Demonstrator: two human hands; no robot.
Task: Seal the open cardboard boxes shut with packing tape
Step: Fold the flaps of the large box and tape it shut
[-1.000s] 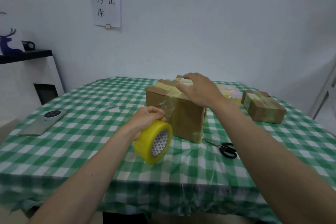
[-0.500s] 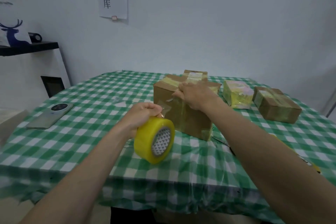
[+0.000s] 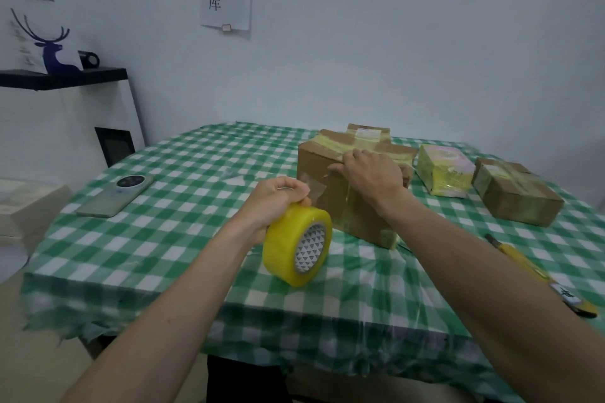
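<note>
A brown cardboard box (image 3: pixel 319 170), crossed with yellowish tape on top, stands mid-table on the green checked cloth (image 3: pixel 183 206). My right hand (image 3: pixel 368 172) presses flat on the box's near face, over a strip of clear tape. My left hand (image 3: pixel 278 199) grips a yellow roll of packing tape (image 3: pixel 296 247) just in front of the box, and a clear strip runs from the roll up to the box. Another taped brown box (image 3: pixel 517 196) lies at the right.
A yellow-wrapped parcel (image 3: pixel 443 170) sits between the two boxes, and a small box (image 3: pixel 368 132) stands behind the main one. A yellow utility knife (image 3: pixel 537 271) lies near the right front edge. A phone (image 3: pixel 116 195) rests at the left. A white cabinet with a black shelf (image 3: pixel 65 77) stands left.
My right hand slid from the box's top down onto its near face. The roll in my left hand stayed just in front of the box. The view shifted, hiding the scissors.
</note>
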